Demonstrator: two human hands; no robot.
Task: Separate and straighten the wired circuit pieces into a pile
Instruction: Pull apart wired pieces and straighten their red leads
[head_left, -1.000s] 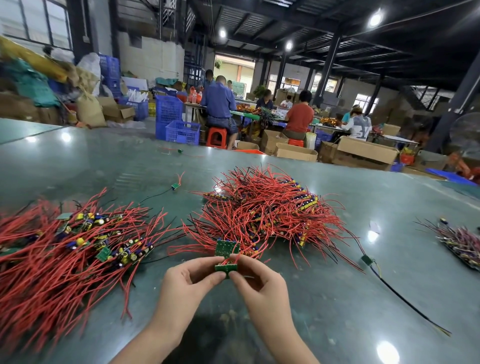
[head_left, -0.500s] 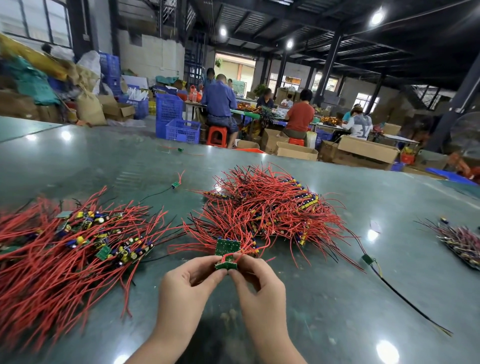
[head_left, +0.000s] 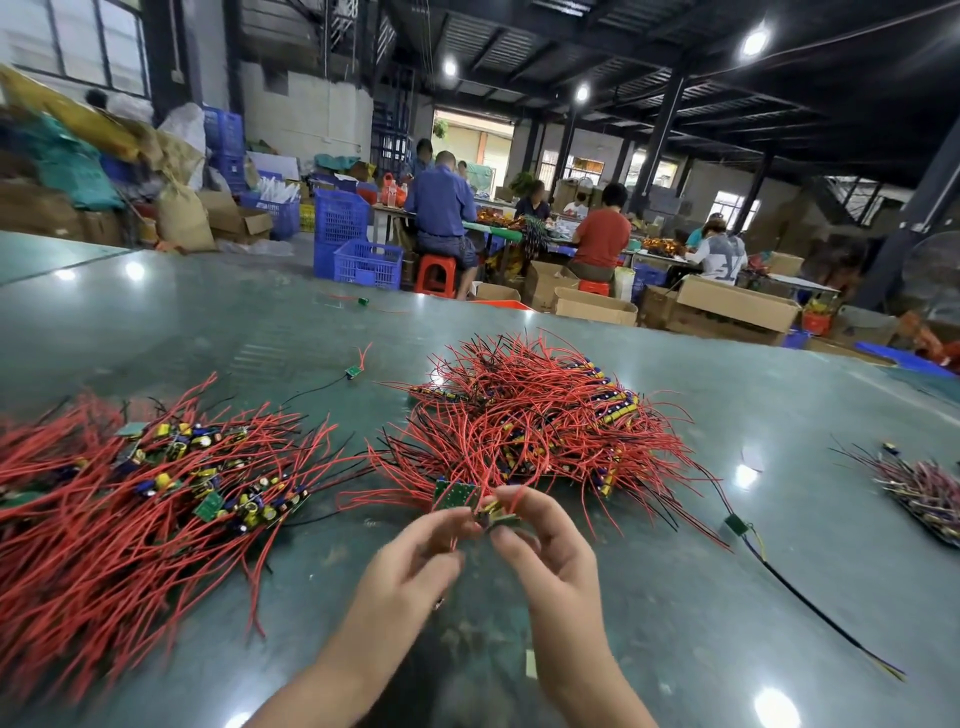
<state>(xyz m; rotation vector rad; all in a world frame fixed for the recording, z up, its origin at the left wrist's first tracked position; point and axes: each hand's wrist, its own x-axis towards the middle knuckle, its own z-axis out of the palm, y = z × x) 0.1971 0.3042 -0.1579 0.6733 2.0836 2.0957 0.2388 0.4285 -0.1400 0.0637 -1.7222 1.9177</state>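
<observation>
Far left is the sorted pile of red-wired green circuit boards with capacitors (head_left: 156, 499). The left hand (head_left: 410, 566) pinches the red leads under a small green circuit board (head_left: 456, 493), while the right hand (head_left: 545, 551) grips a second little board (head_left: 500, 515) at its fingertips — both right at the near edge of the tangled red-wire heap (head_left: 540, 415). I'd say pull the two apart slowly, holding boards not wires, then smooth the leads straight.

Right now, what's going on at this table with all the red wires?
A person is sorting wired circuit boards. The left hand and the right hand together pinch one small board at the near edge of the tangled middle heap. A straightened pile lies to the left on the green table.
</observation>
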